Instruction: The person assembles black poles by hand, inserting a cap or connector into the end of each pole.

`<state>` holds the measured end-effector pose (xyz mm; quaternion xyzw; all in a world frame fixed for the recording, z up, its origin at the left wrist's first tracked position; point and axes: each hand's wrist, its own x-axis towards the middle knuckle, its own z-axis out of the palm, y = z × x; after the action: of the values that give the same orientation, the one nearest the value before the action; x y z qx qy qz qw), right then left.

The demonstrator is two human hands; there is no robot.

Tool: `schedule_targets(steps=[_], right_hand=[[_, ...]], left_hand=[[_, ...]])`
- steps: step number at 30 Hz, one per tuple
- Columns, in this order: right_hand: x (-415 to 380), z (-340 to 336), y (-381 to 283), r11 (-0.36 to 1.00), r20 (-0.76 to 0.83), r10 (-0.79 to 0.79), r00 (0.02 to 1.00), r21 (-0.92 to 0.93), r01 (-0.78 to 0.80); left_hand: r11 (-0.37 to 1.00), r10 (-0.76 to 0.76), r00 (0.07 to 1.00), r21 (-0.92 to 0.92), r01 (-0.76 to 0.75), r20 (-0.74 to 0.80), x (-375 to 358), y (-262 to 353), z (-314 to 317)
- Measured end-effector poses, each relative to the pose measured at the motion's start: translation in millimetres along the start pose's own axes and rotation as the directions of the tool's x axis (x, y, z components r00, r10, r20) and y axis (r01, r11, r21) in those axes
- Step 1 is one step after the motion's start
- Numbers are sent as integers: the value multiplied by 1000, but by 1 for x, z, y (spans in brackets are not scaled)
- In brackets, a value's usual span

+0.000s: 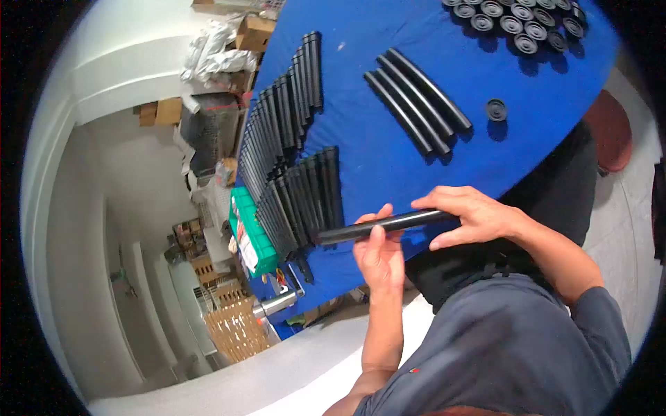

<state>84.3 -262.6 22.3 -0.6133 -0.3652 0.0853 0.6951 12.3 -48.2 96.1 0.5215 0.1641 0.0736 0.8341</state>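
Note:
A black tube [413, 220] is held out level over the near edge of the table. My left hand [380, 260] is closed around its middle from below, with the thumb across the near side. At the tube's right end, my right hand [479, 216] grips it between thumb and fingers, hiding that end. Beyond my hands, three slightly curved black tubes [416, 104] lie side by side. A single round black cap [496, 109] sits to the right of them. Just left of the held tube lies a row of black tubes [312, 184].
A blue cloth [388, 173] covers the table. Another long row of black tubes [284, 111] lies farther left. Many round caps [512, 24] stand grouped at the far right. A green bin [253, 236] and a silver cylinder [277, 303] are at the left edge. A red stool [610, 132] is at right.

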Motion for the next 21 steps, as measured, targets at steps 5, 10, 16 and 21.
schedule_targets(steps=[5,10,16,21], right_hand=[[-3,7,11,998,-30,-43,999,-37,42],[-2,3,-1,993,-40,114,993,31,-113],[1,5,-2,988,-12,155,988,27,-154],[-2,-3,-4,955,23,191,981,228,-191]], left_hand=[[940,-332,926,-146,309,-180,-3,-32,-25],[745,-281,950,594,304,-135,-20,-22,-30],[-68,291,720,764,-641,630,9,-14,3],[113,175,856,854,-508,487,16,-23,-13]])
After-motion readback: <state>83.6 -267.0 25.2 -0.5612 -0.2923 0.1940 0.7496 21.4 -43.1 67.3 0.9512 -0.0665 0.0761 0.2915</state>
